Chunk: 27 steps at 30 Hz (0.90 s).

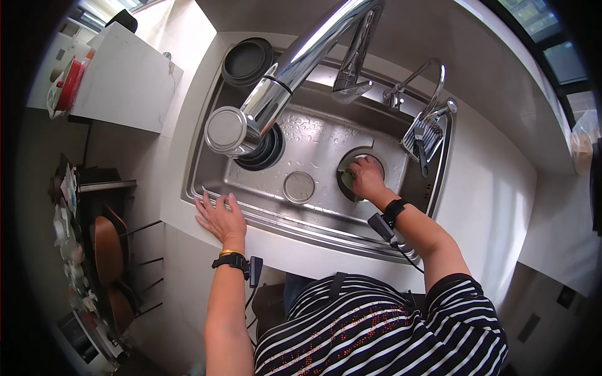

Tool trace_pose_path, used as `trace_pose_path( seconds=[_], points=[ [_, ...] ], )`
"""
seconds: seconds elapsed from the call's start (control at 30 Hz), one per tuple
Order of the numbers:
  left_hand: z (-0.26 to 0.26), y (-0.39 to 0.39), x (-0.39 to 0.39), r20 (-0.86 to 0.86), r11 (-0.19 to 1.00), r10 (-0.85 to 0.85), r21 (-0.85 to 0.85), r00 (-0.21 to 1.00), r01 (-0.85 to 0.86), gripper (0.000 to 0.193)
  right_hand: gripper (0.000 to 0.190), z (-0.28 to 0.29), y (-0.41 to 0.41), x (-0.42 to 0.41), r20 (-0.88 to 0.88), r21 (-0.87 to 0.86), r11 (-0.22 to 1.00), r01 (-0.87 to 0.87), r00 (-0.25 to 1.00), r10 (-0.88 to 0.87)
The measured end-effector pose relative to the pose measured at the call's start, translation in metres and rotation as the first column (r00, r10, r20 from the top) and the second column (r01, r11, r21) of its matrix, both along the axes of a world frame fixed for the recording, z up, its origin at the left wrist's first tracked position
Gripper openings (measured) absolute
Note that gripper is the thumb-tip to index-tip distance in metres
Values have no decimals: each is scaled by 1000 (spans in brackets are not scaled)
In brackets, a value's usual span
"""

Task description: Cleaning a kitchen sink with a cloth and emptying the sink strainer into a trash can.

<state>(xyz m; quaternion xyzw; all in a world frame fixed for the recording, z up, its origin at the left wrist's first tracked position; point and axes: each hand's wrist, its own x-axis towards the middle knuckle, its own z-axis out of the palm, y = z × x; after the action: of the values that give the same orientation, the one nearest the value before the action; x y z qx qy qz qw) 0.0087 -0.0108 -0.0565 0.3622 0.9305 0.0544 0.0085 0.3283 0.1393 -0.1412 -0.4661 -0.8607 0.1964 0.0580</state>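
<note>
My right hand point(368, 177) presses a green scrubbing pad or cloth point(347, 178) into a round dark bowl or dish point(345, 160) on the right of the stainless steel sink point(324, 136). The fingertips are partly hidden. My left hand point(222, 217) rests with fingers apart on the sink's front rim at the left, holding nothing. Dark bowls point(265, 152) are stacked in the basin, partly behind the large chrome faucet point(277, 89). More dark round dishes point(248, 61) stand at the back left corner. A round drain cover point(299, 187) lies between the bowls and my right hand.
A wire caddy point(425, 136) with a black-handled brush or scraper point(421, 152) hangs at the sink's right side. Behind the basin are a faucet lever point(352, 91) and a thin curved tap point(442, 80). Brown chairs point(110, 251) and a cluttered table stand far left.
</note>
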Motion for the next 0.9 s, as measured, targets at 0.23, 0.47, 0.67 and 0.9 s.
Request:
trace_pose_path(
  seconds=[0.23, 0.47, 0.67, 0.9],
  points=[
    [2, 4, 2, 5, 1000, 4, -10, 1000, -4, 30, 62, -54, 0, -90, 95, -161, 967, -196, 972, 213],
    [0, 1, -3, -19, 1000, -3, -1, 1000, 3, 30, 56, -60, 46, -50, 222, -87, 995, -52, 973, 71],
    [2, 2, -2, -36, 1000, -21, -4, 999, 21, 30, 53, -50, 63, -23, 278, -186, 979, 83, 960, -28],
    [3, 2, 3, -12, 1000, -8, 22, 1000, 8, 30, 48, -78, 56, 106, 377, 77, 990, 120, 916, -141]
  ],
)
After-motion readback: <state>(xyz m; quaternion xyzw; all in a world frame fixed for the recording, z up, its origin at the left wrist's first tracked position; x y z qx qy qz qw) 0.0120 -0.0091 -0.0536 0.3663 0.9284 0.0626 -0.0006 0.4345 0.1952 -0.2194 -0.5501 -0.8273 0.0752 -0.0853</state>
